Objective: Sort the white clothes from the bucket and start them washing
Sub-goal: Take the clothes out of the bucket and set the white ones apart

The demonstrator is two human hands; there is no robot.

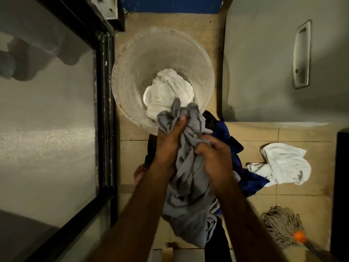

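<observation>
White clothes (pixel 166 91) lie in the bucket (pixel 136 59), just ahead of the grip. Left hand (pixel 170 142) and right hand (pixel 215 159) both clench a grey garment (pixel 187 205), its length hanging toward the person; the right hand is nearer the white piece (pixel 287 163) on the floor (pixel 311 195).

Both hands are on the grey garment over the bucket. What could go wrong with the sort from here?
1. The grey garment, gripped by the left hand and right hand, hangs over the bucket where white clothes remain; let go, it might fall back among them.
2. The white garment on the floor lies against the blue garment, so the two piles could get mixed up.
</observation>
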